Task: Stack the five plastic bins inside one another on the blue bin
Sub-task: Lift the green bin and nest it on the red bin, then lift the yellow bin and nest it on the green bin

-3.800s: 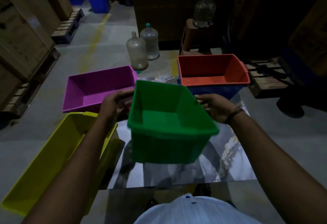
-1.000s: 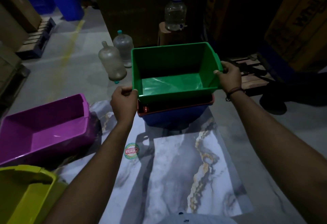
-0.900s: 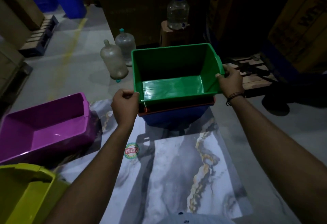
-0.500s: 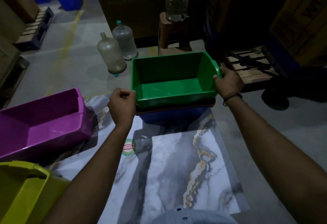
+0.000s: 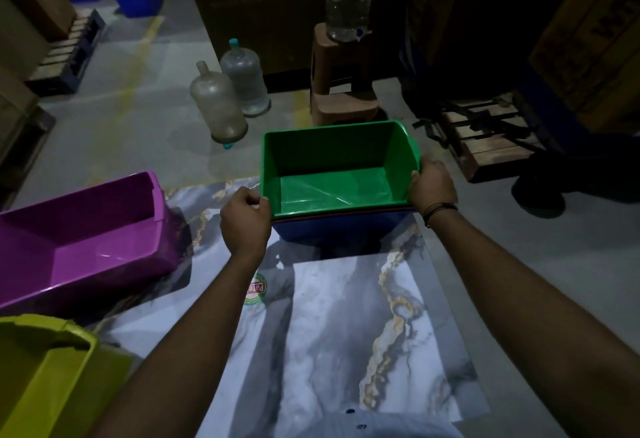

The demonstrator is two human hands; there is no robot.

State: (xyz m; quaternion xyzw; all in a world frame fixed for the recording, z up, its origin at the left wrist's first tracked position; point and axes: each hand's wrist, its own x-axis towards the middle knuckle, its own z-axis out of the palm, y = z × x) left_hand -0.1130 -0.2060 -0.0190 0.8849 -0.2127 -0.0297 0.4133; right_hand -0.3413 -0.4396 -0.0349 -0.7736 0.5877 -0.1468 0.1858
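Green bin [image 5: 337,174] has dropped the last bit & now sits nested in the red one on the blue bin [image 5: 332,228]. My left hand [image 5: 245,217] & right hand [image 5: 431,185] still grip its rim. 3 stacked; purple bin [image 5: 86,229] & yellow bin [image 5: 45,368] left.

arms: 2, bare, no sleeves | right wrist: dark cord band [image 5: 439,210] | torso: possibly white shirt [image 5: 332,427]

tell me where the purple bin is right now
In the head view the purple bin sits at the left on the marble sheet, beyond the yellow bin and left of the green bin.
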